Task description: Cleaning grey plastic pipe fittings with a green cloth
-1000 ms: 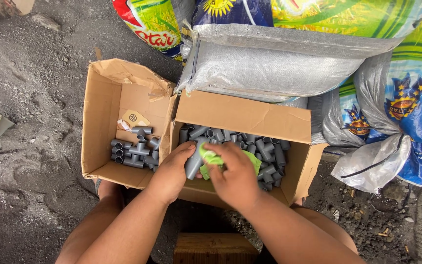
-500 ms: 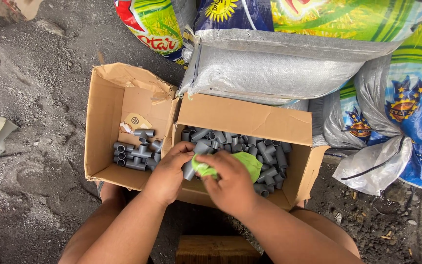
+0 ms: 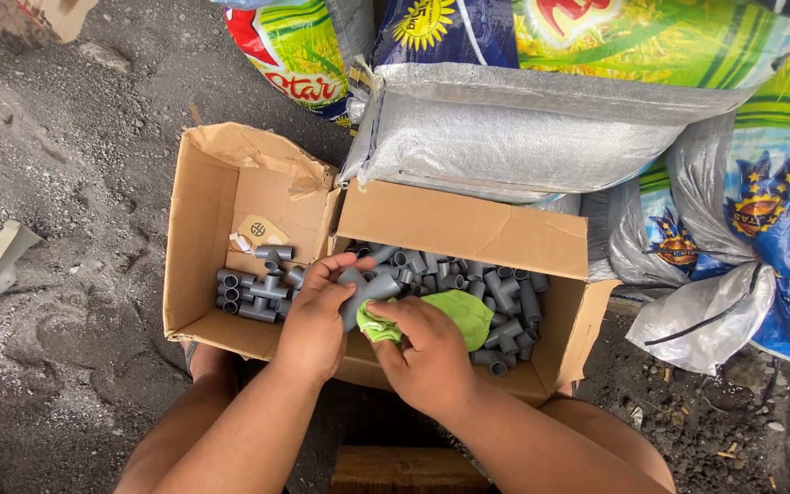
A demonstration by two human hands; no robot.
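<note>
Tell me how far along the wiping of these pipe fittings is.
Seemingly done: a small batch of grey fittings lies in the left box. In hand: the left hand holds one grey fitting while the right hand presses a green cloth against it. Left: the right box holds a much larger heap of fittings, so most appears to remain.

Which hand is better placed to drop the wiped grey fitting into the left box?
Left, probably. The left hand already grips the grey fitting beside the left box; the right hand holds the green cloth.
</note>
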